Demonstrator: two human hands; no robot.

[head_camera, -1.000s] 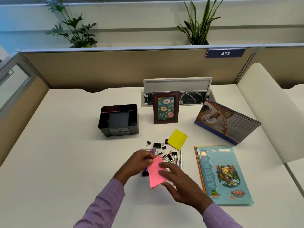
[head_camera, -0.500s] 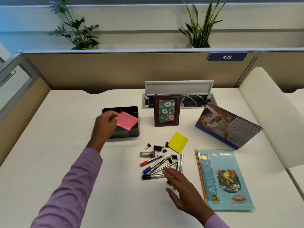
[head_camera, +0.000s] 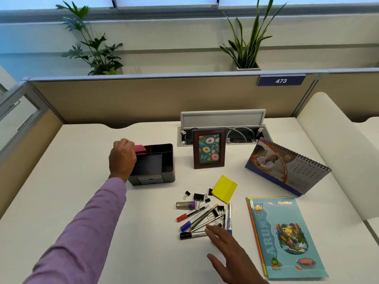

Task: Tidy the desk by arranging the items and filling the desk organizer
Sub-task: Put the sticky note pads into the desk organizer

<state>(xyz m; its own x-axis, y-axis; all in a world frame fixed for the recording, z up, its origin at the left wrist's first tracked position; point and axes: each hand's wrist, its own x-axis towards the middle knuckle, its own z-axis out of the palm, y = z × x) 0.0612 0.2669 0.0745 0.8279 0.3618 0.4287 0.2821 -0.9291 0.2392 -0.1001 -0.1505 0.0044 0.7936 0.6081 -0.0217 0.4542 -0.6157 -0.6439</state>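
The left hand (head_camera: 122, 158) is curled over the rear-left corner of the black plastic desk organizer (head_camera: 152, 163), its fingers pinched on a small pink pad of sticky notes (head_camera: 139, 148) that pokes out above a back compartment. The pad looks light and slightly flexible — a pinch on one edge, as here, should be enough, though loose sheets could fan or bend if squeezed hard.

The right hand (head_camera: 229, 255) lies open and flat on the white bench (head_camera: 78, 191), holding nothing, fingertips just touching the heap of pens and markers (head_camera: 202, 218). Those are stiff, smooth and apt to roll — better gathered by the barrels, several together. The black binder clips (head_camera: 198, 196) are small and fiddly, and the yellow sticky-note pad (head_camera: 224, 188) beside them should handle like the pink one.
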